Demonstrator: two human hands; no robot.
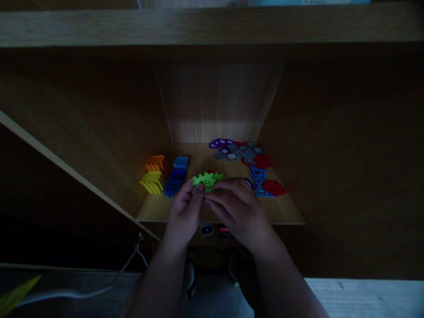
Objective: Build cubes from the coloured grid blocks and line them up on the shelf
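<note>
Green interlocking plastic tiles (208, 179) with notched edges are held up above the shelf, between both hands. My left hand (187, 207) grips their left side with the thumb on top. From the right, my right hand (236, 205) closes its fingers on the near right edge. How many tiles are in the hold I cannot tell. To the left stand stacks of orange tiles (157, 163), yellow tiles (153, 182), dark blue tiles (174, 182) and lighter blue tiles (180, 162). A bit of red shows behind the green tiles.
Loose grey tiles (247, 152), purple tiles (221, 143), red tiles (274, 188) and blue tiles (257, 179) lie on the right of the wooden shelf (198, 152). Cabinet walls close in both sides, and an upper board (212, 27) crosses above. Small devices (207, 229) sit below.
</note>
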